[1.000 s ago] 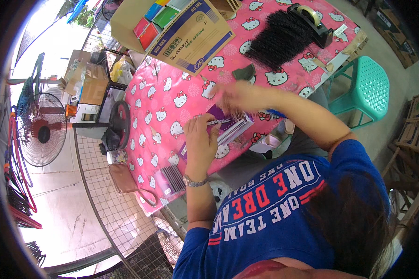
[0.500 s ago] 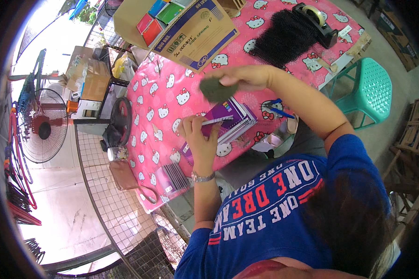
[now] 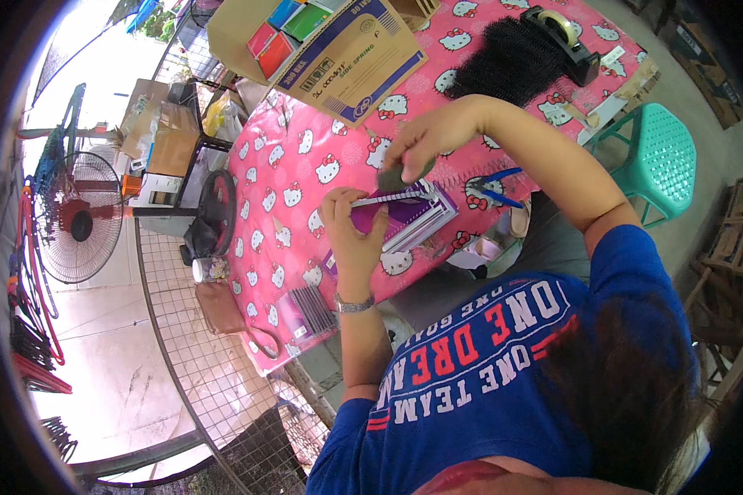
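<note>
On the pink patterned table lies a stack of purple-covered notebooks (image 3: 421,233). My left hand (image 3: 351,235) grips the raised edge of the top purple notebook (image 3: 392,200) between thumb and fingers. My right hand (image 3: 433,147) is closed on a dark green pad (image 3: 392,178), which is against or very near that notebook's far edge; the fingers hide part of the pad. A pair of blue-handled pliers (image 3: 497,186) lies to the right of the stack. Near the table's left front edge rests another small pile of notebooks (image 3: 307,312).
A cardboard box (image 3: 351,70) with colourful packs stands at the back. Black spiral coils (image 3: 508,64) and a tape dispenser (image 3: 579,59) sit at the far right. A green stool (image 3: 660,157) is beside the table; a brown bag (image 3: 220,309) lies at the left edge.
My right hand has come down with the dark green pad, from above the stack to the top notebook's edge. My left hand now holds that notebook's edge raised higher.
</note>
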